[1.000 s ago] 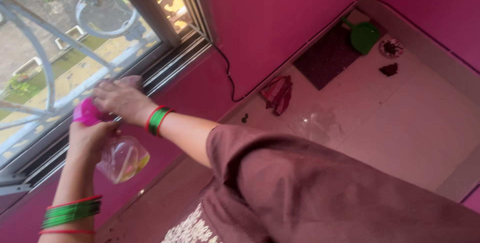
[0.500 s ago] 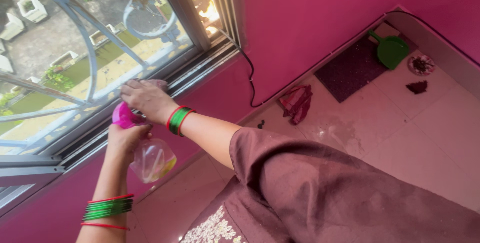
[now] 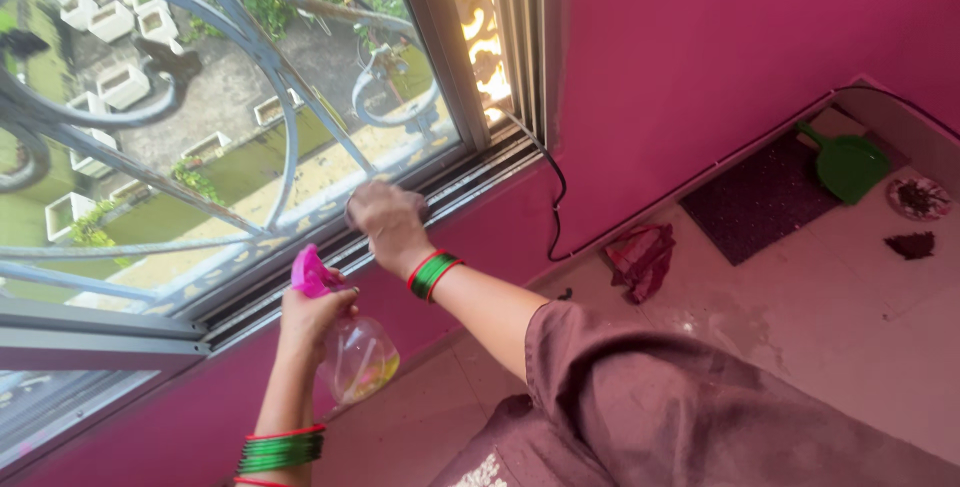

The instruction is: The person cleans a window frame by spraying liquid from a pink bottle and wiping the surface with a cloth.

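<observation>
My left hand (image 3: pixel 308 315) grips the neck of a clear spray bottle (image 3: pixel 360 359) with a pink nozzle (image 3: pixel 312 275) and a little yellowish liquid. It holds the bottle just below the window track (image 3: pixel 470 179). My right hand (image 3: pixel 385 222), with red and green bangles at the wrist, presses on that track with its fingers curled. The hand is blurred, so I cannot tell whether it holds anything. Both hands are close together at the sill, the right one slightly higher and further right.
A curved metal grille (image 3: pixel 270 97) covers the window glass. A black cable (image 3: pixel 556 197) hangs down the pink wall. On the floor lie a crumpled red cloth (image 3: pixel 640 259), a dark mat (image 3: pixel 760 209), a green dustpan (image 3: pixel 848 165) and a pile of dirt (image 3: pixel 910 244).
Both hands have shifted to the right along the window track while the view swung. My left hand keeps the same grip on the spray bottle.
</observation>
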